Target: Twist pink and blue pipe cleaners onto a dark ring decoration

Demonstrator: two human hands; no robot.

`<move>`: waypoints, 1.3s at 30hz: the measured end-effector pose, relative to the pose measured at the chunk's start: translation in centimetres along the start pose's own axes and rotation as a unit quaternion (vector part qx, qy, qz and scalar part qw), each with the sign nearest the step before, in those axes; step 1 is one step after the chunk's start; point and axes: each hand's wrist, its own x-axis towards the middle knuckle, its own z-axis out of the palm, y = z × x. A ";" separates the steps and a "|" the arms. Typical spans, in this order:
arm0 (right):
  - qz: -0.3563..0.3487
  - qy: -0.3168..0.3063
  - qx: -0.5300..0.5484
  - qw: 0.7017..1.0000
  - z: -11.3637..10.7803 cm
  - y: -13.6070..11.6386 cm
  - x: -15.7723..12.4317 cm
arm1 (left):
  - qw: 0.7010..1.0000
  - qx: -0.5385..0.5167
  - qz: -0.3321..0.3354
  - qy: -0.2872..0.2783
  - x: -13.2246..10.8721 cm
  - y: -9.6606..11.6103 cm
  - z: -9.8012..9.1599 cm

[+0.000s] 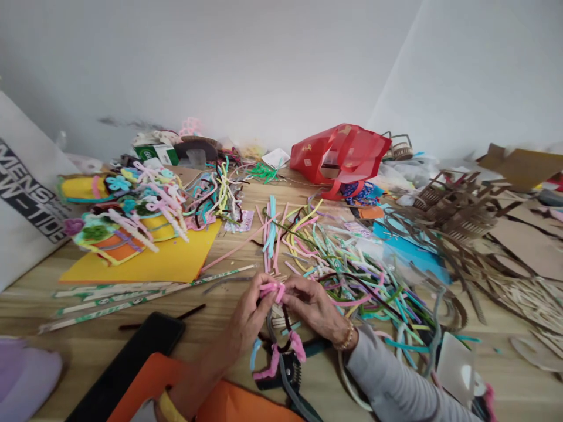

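Near the middle of the table, my left hand pinches a pink pipe cleaner bent into small folds. From the other side, my right hand grips the same piece, thumb and forefinger closed on its right end. Just below the hands lie short bent pink fuzzy pieces, a dark pipe cleaner and a black tool with a toothed wheel, its kind unclear. A light blue pipe cleaner curls beside my left wrist.
A tangled heap of coloured pipe cleaners spreads to the right. Fuzzy flower crafts lie on yellow sheets at left. A red bag stands at the back, brown woven baskets at right. A black phone-like slab lies front left.
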 end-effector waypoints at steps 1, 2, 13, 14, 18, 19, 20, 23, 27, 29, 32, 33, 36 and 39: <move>-0.002 0.000 -0.002 1.000 0.0 0.0 0.0 | 1.000 0.002 -0.001 0.005 0.0 -0.1 0.1; -0.005 0.000 -0.002 1.000 0.1 0.0 0.0 | 1.000 0.003 -0.001 0.011 -0.1 -0.1 0.1; -0.022 0.002 0.010 1.000 0.1 -0.4 0.1 | 0.998 -0.018 0.052 -0.034 0.2 -0.2 0.1; -0.022 -0.001 0.011 1.000 0.1 -0.4 0.1 | 0.998 -0.020 0.054 -0.039 0.2 -0.3 0.0; -0.020 -0.008 0.023 0.999 0.0 -0.5 0.2 | 0.998 -0.019 0.026 -0.048 0.5 -0.8 -0.1; -0.019 -0.009 0.026 0.999 0.0 -0.4 0.2 | 0.998 -0.021 0.013 -0.051 0.5 -0.8 -0.1; -0.017 -0.007 0.028 0.999 0.0 -0.4 0.2 | 0.998 -0.024 -0.003 -0.059 0.5 -0.8 -0.1; -0.007 0.004 0.035 0.999 0.0 -0.3 0.2 | 0.997 -0.015 -0.042 -0.065 0.5 -0.2 -0.2; 0.013 0.037 0.034 0.999 -0.1 -0.2 0.3 | 0.996 0.014 -0.084 -0.036 0.3 1.1 -0.2; 0.022 0.050 0.045 0.997 -0.1 0.0 0.3 | 0.993 0.014 -0.108 -0.044 0.1 1.3 -0.3; 0.033 0.064 0.073 0.995 -0.1 0.6 0.3 | 0.992 0.007 -0.123 -0.041 -0.1 0.7 -0.5; 0.036 0.069 0.084 0.993 -0.1 0.9 0.3 | 0.992 0.008 -0.123 -0.028 -0.1 0.3 -0.5; 0.043 0.075 0.114 0.990 -0.1 1.3 0.3 | 0.992 0.031 -0.119 0.036 0.0 -0.5 -0.6; 0.045 0.066 0.111 0.991 -0.1 1.4 0.3 | 0.996 0.044 -0.074 0.039 0.5 -0.8 -0.7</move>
